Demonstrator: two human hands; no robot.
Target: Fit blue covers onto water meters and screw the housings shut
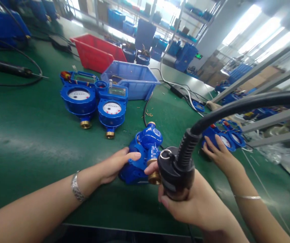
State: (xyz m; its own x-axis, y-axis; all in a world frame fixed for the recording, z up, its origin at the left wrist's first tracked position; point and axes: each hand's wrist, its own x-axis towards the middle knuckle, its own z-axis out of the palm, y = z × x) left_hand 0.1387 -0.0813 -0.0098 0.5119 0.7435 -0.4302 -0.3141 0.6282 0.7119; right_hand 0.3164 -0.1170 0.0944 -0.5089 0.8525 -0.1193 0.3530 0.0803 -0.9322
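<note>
A blue water meter (136, 173) with brass threaded ends lies turned on its side on the green bench, near the front edge. My left hand (116, 163) grips its left side, thumb on top. My right hand (194, 206) is wrapped round a black corded electric screwdriver (174, 173), and one of its fingers reaches to the meter near the lower brass end. The screwdriver's body hides its tip and part of the meter. Two more water meters, one on the left (79, 96) and one beside it (112, 109), stand with dials up beyond my left hand.
A red bin (94, 54) and a blue bin (135, 84) stand behind the meters. Small brass screws (148, 114) lie loose. Another person's hand (221, 155) touches meters (226, 140) at the right. A black pen-like tool (6, 67) with a cable lies at the left.
</note>
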